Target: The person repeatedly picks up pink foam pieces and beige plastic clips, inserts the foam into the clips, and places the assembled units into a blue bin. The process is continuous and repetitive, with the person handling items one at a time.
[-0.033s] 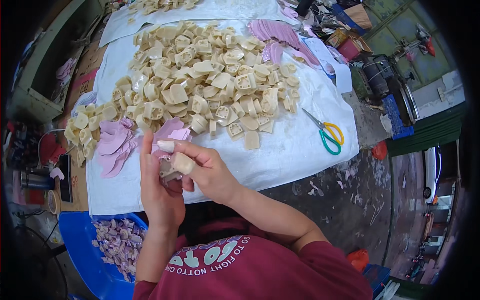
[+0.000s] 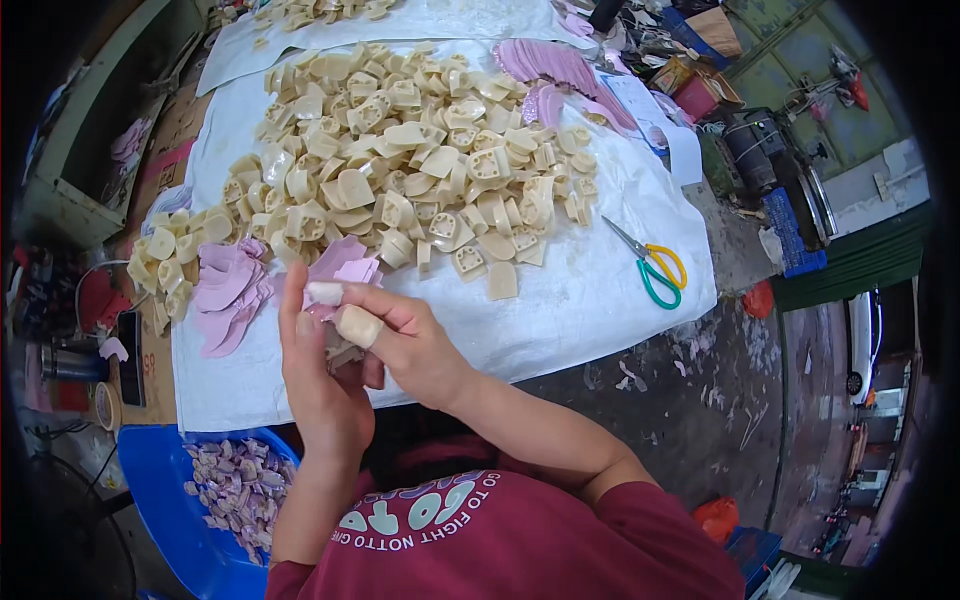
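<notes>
My left hand (image 2: pixel 322 375) cups a cream plastic block (image 2: pixel 345 355), shaped like a shoe heel, with its fingers wrapped behind it. My right hand (image 2: pixel 415 345) pinches at the same block from the right, its thumb and index finger over a glossy pink piece (image 2: pixel 322 309) at the block's upper end. Beige tape covers the right thumb and white tape the index fingertip. Fingers hide most of the block. Just beyond the hands lie pink cut sheets (image 2: pixel 228 290) and a large heap of similar cream heel blocks (image 2: pixel 400 150).
Scissors (image 2: pixel 655 268) with green and yellow handles lie on the white-covered table (image 2: pixel 560 310). Stacked pink strips (image 2: pixel 550 65) are at the far right. A blue bin (image 2: pixel 165 500) of pinkish scraps (image 2: pixel 240 485) stands at the lower left, below a phone (image 2: pixel 130 355).
My right thumb and index finger have shifted slightly left and down over the block. Less of the block shows between the hands.
</notes>
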Demonstrator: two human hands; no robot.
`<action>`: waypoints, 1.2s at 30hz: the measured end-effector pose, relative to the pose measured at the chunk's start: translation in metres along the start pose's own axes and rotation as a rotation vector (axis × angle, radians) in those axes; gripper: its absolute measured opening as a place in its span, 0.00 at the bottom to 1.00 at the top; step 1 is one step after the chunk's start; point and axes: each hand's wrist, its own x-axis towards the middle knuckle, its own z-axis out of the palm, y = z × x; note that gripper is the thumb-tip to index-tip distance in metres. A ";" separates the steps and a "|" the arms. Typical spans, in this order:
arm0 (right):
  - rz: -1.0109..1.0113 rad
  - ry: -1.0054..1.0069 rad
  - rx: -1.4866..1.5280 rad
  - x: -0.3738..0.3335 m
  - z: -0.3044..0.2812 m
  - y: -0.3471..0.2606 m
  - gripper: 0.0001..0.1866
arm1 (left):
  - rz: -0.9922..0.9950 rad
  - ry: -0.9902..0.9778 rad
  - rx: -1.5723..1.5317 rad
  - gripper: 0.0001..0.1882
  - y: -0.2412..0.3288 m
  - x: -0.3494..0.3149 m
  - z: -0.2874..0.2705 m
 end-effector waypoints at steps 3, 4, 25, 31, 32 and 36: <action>-0.277 0.146 -0.146 0.010 0.009 0.020 0.18 | 0.053 0.031 0.108 0.29 0.000 0.007 0.005; -0.340 0.189 -0.250 0.012 0.010 0.021 0.18 | 0.048 0.054 0.121 0.30 0.001 0.009 0.005; -0.267 -0.056 -0.126 -0.003 -0.009 0.014 0.23 | -0.197 -0.277 -0.223 0.48 0.010 0.001 -0.026; -0.124 -0.076 0.213 -0.003 0.003 0.020 0.20 | -0.071 -0.215 -0.177 0.54 -0.001 -0.003 -0.027; -0.093 -0.147 0.238 -0.002 -0.004 0.017 0.21 | -0.021 -0.219 -0.138 0.55 -0.004 -0.004 -0.028; -0.159 -0.107 0.104 0.001 0.006 0.008 0.19 | 0.080 -0.220 -0.028 0.57 0.001 -0.004 -0.026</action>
